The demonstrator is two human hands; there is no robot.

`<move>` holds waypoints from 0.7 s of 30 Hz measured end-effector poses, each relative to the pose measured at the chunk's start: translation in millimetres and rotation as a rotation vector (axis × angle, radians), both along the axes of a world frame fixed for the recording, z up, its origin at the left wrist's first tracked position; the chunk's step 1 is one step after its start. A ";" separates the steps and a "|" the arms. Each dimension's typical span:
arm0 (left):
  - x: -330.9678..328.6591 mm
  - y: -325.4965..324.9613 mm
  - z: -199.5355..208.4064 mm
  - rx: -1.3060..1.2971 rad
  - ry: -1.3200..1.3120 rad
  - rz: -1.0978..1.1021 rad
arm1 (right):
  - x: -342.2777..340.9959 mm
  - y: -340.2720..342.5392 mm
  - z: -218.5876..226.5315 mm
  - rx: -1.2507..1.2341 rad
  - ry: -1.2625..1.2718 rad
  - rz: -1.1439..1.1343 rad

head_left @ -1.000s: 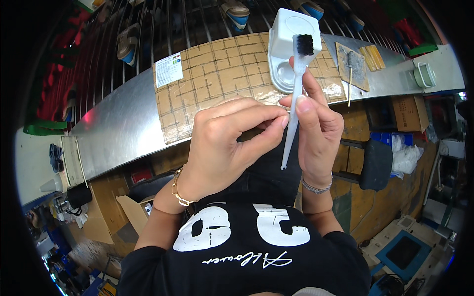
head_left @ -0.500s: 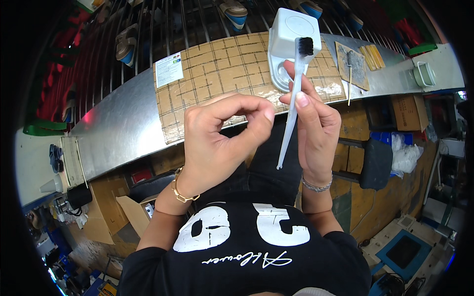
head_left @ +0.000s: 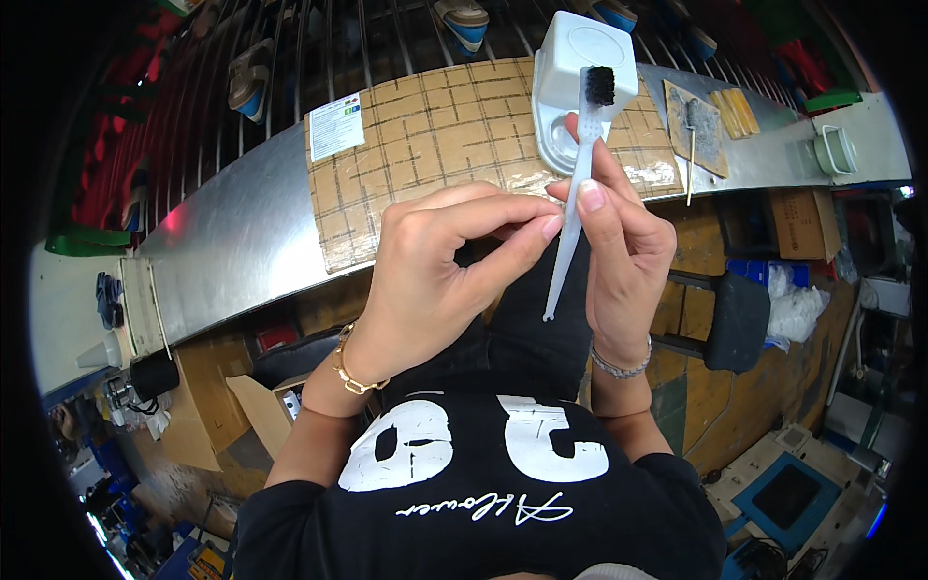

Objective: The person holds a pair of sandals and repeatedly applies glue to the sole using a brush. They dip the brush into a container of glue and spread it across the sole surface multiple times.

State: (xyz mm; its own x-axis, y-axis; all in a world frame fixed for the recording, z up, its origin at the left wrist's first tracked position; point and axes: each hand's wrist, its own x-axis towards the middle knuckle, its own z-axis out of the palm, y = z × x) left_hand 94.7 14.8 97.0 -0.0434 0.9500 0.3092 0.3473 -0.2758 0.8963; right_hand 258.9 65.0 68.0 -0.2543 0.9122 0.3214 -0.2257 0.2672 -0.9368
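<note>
A white toothbrush-like brush (head_left: 569,230) with a black-stained bristle head stands tilted in my right hand (head_left: 623,242). Thumb and fingers are closed around its handle, and the bristle end points up and away from me. My left hand (head_left: 459,256) makes a pinch, its thumb and index tips beside the middle of the handle. Whatever lies between those tips, if anything, is too small to make out. Behind the brush head, a white plastic dispenser (head_left: 587,58) with a boxy top and a round well rests on a flattened cardboard sheet (head_left: 435,126).
Under the cardboard lies a metal worktop (head_left: 232,242). At right are a stained pad (head_left: 706,145) with a thin stick, yellow strips (head_left: 735,113) and a green container (head_left: 831,148). Beyond, shoes (head_left: 462,24) sit on a rail conveyor. A dark stool (head_left: 737,319) stands at right.
My left hand has come right, its pinched fingertips closing the gap to the brush handle, and the pinch has flattened. The right hand keeps hold of the brush.
</note>
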 end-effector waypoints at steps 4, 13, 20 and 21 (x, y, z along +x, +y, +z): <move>0.8 -0.6 0.7 0.057 0.076 0.023 | -0.5 -0.4 -0.5 0.049 -0.075 -0.039; -1.6 -2.5 -5.9 -0.063 -0.124 -0.080 | 1.5 0.9 -1.0 0.062 -0.118 -0.073; -2.0 -3.7 -5.2 -0.089 -0.111 0.016 | 2.1 0.1 -2.1 -0.061 -0.013 -0.075; -1.9 -2.4 -5.4 -0.088 -0.118 -0.007 | 2.3 -0.3 -2.2 -0.056 -0.012 -0.072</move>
State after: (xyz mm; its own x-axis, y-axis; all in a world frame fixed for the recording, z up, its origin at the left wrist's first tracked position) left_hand 92.8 12.4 91.7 -0.0674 0.9736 0.2182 0.2368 -0.1968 0.9514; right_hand 261.1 64.7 65.8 -0.1914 0.9446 0.2668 -0.1964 0.2295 -0.9533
